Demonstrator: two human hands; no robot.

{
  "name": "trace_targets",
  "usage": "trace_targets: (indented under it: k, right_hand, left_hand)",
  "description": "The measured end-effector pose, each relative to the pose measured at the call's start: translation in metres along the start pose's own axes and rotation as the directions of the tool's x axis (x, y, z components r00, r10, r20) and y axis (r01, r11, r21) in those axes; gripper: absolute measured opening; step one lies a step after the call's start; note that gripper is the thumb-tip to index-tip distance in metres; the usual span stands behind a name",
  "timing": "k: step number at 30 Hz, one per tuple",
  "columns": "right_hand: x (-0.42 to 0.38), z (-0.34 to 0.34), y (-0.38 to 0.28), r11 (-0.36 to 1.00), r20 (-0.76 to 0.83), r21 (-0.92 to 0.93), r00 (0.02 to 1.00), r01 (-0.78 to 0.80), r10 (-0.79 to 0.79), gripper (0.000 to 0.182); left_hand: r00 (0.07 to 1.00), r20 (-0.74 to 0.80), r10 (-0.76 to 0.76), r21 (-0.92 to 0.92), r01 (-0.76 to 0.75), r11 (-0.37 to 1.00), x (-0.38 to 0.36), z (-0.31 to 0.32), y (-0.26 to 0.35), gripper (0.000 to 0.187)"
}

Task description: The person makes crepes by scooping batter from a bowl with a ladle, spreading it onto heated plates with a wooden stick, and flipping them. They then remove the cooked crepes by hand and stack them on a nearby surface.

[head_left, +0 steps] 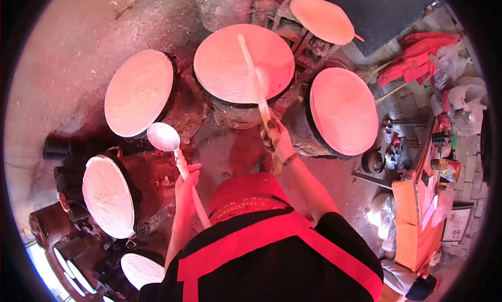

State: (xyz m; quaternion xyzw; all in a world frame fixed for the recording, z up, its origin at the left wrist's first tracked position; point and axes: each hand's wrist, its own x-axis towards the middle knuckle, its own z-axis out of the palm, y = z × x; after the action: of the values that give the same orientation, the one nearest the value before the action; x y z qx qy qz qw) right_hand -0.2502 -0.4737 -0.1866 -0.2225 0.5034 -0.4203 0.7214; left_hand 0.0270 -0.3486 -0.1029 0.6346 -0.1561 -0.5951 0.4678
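My right hand (277, 141) grips a long wooden stick (256, 85) near its lower end. The stick reaches across the middle round griddle (217, 66), which is coated with a thin pale layer; a rounded pale patch shows beside the stick. In my left hand (185, 186) is the handle of a ladle (163, 137), its round bowl pointing up and away from me, close to the edge of the upper left griddle (137, 95). The ladle's lower handle runs back toward my red cap (246, 194).
More coated griddles stand at right (345, 111) and lower left (109, 197). A round pale sheet (321, 19) lies at the back right. Red cloth (418, 58), plastic bags (467, 105) and an orange-covered table (413, 223) line the right side, with another person (405, 281) below.
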Motion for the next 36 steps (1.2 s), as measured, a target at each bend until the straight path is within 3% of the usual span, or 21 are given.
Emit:
trace_targets:
  k: [4, 5, 7, 9, 10, 11, 13, 15, 16, 19, 21, 22, 25, 27, 29, 31, 33, 36]
  right_hand:
    - [0.017, 0.026, -0.013, 0.982, -0.029, 0.146, 0.993, 0.118, -0.115, 0.044]
    - [0.021, 0.028, -0.009, 1.000, -0.010, -0.007, 1.000, -0.002, 0.002, 0.044]
    - [0.003, 0.002, -0.009, 0.993, 0.374, -0.097, 0.921, -0.073, 0.104, 0.043]
    - [0.005, -0.045, -0.004, 0.989, 0.255, -0.043, 0.956, -0.139, 0.145, 0.044]
    - [0.012, -0.069, -0.002, 0.989, 0.117, -0.047, 0.982, -0.140, 0.145, 0.044]
    - [0.003, -0.078, -0.028, 0.987, 0.067, -0.048, 0.986, -0.152, 0.155, 0.042]
    - [0.008, -0.104, -0.054, 0.988, 0.123, 0.027, 0.981, -0.152, 0.148, 0.041]
    - [0.032, -0.110, -0.068, 0.995, 0.074, -0.002, 0.993, -0.096, 0.096, 0.039]
    - [0.043, -0.110, -0.078, 0.999, 0.148, 0.033, 0.989, -0.030, 0.025, 0.039]
    - [0.084, -0.082, -0.089, 0.982, 0.036, 0.182, 0.998, 0.051, -0.059, 0.038]
    - [0.082, -0.047, -0.097, 0.997, -0.017, -0.075, 1.000, -0.008, 0.006, 0.039]
    - [0.083, -0.046, -0.090, 0.980, 0.036, -0.191, 0.997, -0.059, 0.067, 0.040]
    - [0.056, -0.060, -0.085, 0.972, 0.214, -0.196, 0.973, 0.133, -0.090, 0.039]
    - [0.037, -0.066, -0.078, 0.979, -0.076, 0.021, 0.976, 0.205, -0.203, 0.037]
    - [0.029, -0.052, -0.062, 0.966, -0.328, 0.134, 0.930, 0.223, -0.169, 0.036]
    - [0.040, -0.046, -0.028, 0.982, -0.163, 0.013, 0.969, 0.189, -0.185, 0.035]
    - [0.029, -0.035, -0.049, 0.993, 0.053, -0.076, 0.995, 0.093, -0.089, 0.036]
    - [0.051, -0.049, -0.066, 0.965, -0.194, -0.074, 0.946, 0.251, -0.261, 0.032]
  left_hand:
    - [0.999, 0.033, 0.006, -0.002, -0.006, 1.000, 0.009, 0.033, -0.013, 0.025]
    - [0.999, 0.032, 0.015, -0.003, -0.014, 1.000, 0.011, 0.045, -0.012, 0.025]
    - [0.999, 0.028, 0.025, 0.000, -0.025, 1.000, 0.010, 0.065, -0.009, 0.025]
    - [1.000, 0.015, 0.008, -0.004, -0.008, 1.000, 0.011, 0.080, -0.009, 0.025]
    - [1.000, 0.004, 0.002, -0.013, -0.002, 1.000, 0.011, 0.089, -0.010, 0.025]
    - [1.000, 0.002, 0.007, -0.015, -0.007, 1.000, 0.010, 0.095, -0.013, 0.025]
    - [1.000, 0.007, 0.020, -0.012, -0.020, 1.000, 0.009, 0.106, -0.018, 0.025]
    - [1.000, -0.001, -0.013, 0.044, 0.013, 0.999, 0.008, 0.117, -0.020, 0.025]
    - [0.999, -0.008, -0.034, 0.073, 0.035, 0.997, 0.006, 0.121, -0.021, 0.025]
    - [0.999, 0.004, -0.042, 0.050, 0.042, 0.998, 0.000, 0.140, -0.015, 0.022]
    - [0.997, 0.055, -0.050, 0.060, 0.047, 0.997, 0.002, 0.144, -0.012, 0.020]
    - [0.995, 0.086, -0.050, 0.067, 0.045, 0.997, 0.006, 0.145, -0.009, 0.019]
    - [0.987, 0.136, -0.082, 0.085, 0.071, 0.994, 0.016, 0.140, -0.003, 0.019]
    - [0.988, 0.132, -0.080, 0.062, 0.073, 0.995, 0.016, 0.143, 0.011, 0.020]
    - [0.982, 0.150, -0.111, 0.026, 0.108, 0.994, 0.018, 0.140, 0.015, 0.020]
    - [0.968, 0.195, -0.155, -0.011, 0.160, 0.987, 0.029, 0.133, 0.017, 0.019]
    - [0.960, 0.222, -0.172, -0.063, 0.190, 0.980, 0.036, 0.129, 0.016, 0.018]
    - [0.957, 0.241, -0.162, -0.064, 0.182, 0.981, 0.043, 0.125, 0.016, 0.016]
